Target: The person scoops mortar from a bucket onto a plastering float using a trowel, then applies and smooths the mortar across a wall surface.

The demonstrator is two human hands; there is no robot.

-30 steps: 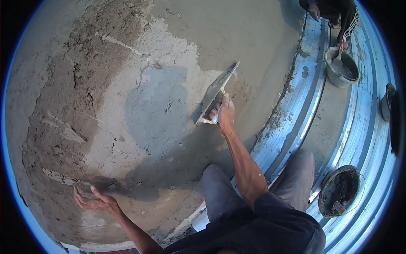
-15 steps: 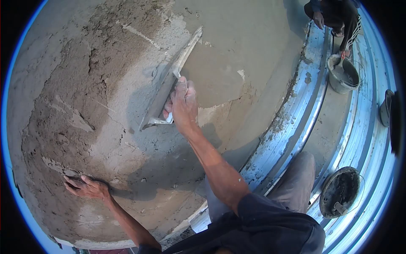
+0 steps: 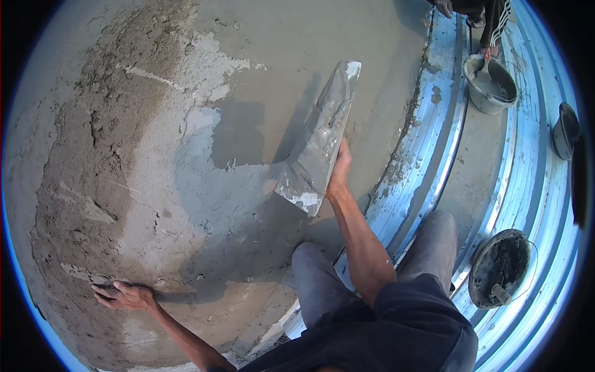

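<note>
My right hand (image 3: 340, 168) grips a flat rectangular trowel (image 3: 319, 139) from behind. The trowel's face is turned up and carries a layer of wet grey mortar. It is held off the wall (image 3: 248, 186), and its shadow falls to its left. Smooth wet plaster covers the upper and right part of the wall; the left part is rough and brown, with a pale patch between. At the lower left my left hand (image 3: 126, 296) rests on the rough part, fingers spread and holding nothing.
A mortar bucket (image 3: 491, 88) stands on ribbed metal sheets (image 3: 447, 93) at the upper right, beside another person's hand and leg (image 3: 496, 22). A second bucket (image 3: 501, 266) is near my knee, and a third (image 3: 565, 131) at the far right.
The trowel has moved right, off the wall, and turned so that its mortar-covered face shows. A wider smooth plaster area shows where it passed. My left hand has stayed against the wall.
</note>
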